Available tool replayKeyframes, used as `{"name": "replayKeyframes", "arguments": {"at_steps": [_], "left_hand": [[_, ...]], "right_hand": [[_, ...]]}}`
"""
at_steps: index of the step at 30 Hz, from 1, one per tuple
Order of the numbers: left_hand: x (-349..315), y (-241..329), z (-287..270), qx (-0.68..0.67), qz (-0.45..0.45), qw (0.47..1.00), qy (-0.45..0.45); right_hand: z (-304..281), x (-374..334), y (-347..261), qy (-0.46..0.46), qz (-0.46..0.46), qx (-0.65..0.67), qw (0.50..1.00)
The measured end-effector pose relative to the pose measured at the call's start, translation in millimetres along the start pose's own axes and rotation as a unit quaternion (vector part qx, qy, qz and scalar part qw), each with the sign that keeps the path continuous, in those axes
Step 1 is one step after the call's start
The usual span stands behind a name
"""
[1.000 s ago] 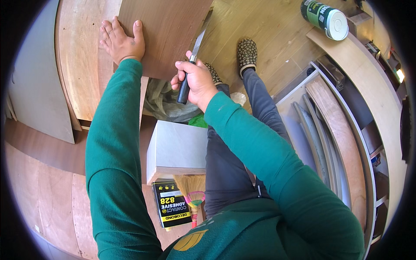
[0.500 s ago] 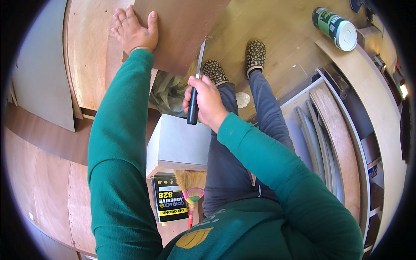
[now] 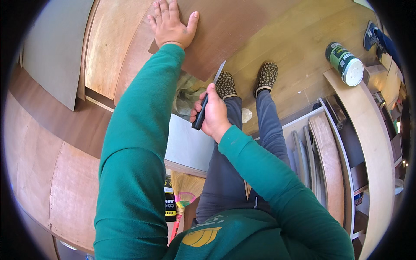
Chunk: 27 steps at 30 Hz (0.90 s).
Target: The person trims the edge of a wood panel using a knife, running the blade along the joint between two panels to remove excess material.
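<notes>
My left hand [image 3: 175, 28] lies flat with its fingers spread on a brown wood-look sheet [image 3: 225, 32] at the upper middle. In my right hand [image 3: 215, 113] is a knife, its black handle [image 3: 200, 118] wrapped by the fingers and thumb. The narrow metal blade [image 3: 219, 72] points up and to the right, its tip beside the sheet's near corner and above my left shoe [image 3: 225, 85]. The blade appears apart from the sheet, though the exact gap is hard to tell.
Below the knife stands a white-topped box [image 3: 188, 145], with a straw broom [image 3: 186, 186] and a black-yellow can [image 3: 170, 203] near it. Crumpled plastic [image 3: 185, 93] lies under the sheet. Curved panels [image 3: 331, 164] fill a frame at right. A green-white tub [image 3: 346, 65] lies beyond; another person's shoe [image 3: 370, 37] shows.
The whole view has shifted, so most things sit lower and farther right. The knife now leans more to the right. My left hand stays flat on the sheet.
</notes>
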<state>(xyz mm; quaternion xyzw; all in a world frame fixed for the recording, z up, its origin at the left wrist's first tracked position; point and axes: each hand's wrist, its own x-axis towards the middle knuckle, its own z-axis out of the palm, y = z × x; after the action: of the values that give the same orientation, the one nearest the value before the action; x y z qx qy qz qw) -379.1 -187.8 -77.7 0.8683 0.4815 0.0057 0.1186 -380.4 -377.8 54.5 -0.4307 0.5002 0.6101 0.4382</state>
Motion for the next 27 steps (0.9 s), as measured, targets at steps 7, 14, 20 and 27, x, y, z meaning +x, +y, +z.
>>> {"name": "replayKeyframes", "arguments": {"at_steps": [7,14,20,27], "left_hand": [[-0.8,-1.3,1.5,-0.007,-0.007,1.0,-0.009],[-0.1,1.7,-2.9,-0.017,-0.009,1.0,-0.01],[1.3,1.6,-2.9,-0.014,-0.009,1.0,-0.012],[-0.7,2.1,-3.5,-0.008,-0.005,1.0,-0.001]], "right_hand": [[-3.5,-27.6,2.4,-0.002,0.062,0.022,0.998],[9.2,12.2,19.9,0.029,-0.008,0.0,1.0],[-3.6,-1.5,18.8,0.018,-0.002,-0.02,1.0],[0.6,6.9,8.1,0.014,0.02,-0.004,1.0]]}}
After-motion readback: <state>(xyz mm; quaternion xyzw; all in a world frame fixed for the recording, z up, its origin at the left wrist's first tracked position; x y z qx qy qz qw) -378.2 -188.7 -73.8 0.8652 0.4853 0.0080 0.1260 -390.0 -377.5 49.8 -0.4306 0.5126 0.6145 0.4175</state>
